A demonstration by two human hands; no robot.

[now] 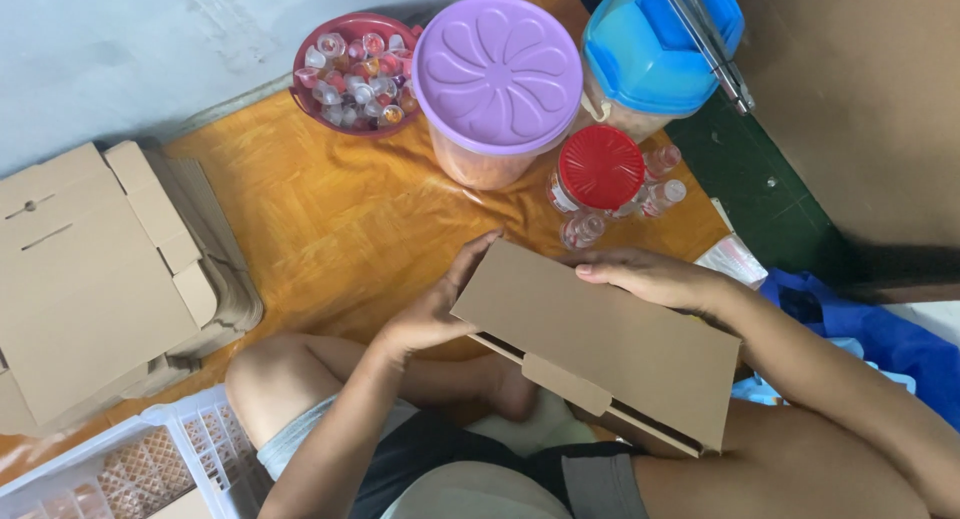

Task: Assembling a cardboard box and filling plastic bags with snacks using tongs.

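A flat brown cardboard box (600, 339) with a tucked front flap rests tilted over my lap. My left hand (435, 304) grips its left end, fingers up along the edge. My right hand (650, 276) lies on the box's far upper edge, fingers pressed flat on the cardboard. My folded legs sit underneath on an orange wood-pattern mat (340, 219).
A stack of flat unfolded cardboard boxes (95, 279) lies at left. A white plastic basket (140, 459) stands bottom left. At the back are a maroon bowl of small jelly cups (350, 74), a purple-lidded tub (497, 79), a blue-lidded container (655, 49) and a red-lidded jar (598, 171). Blue cloth (880, 339) lies at right.
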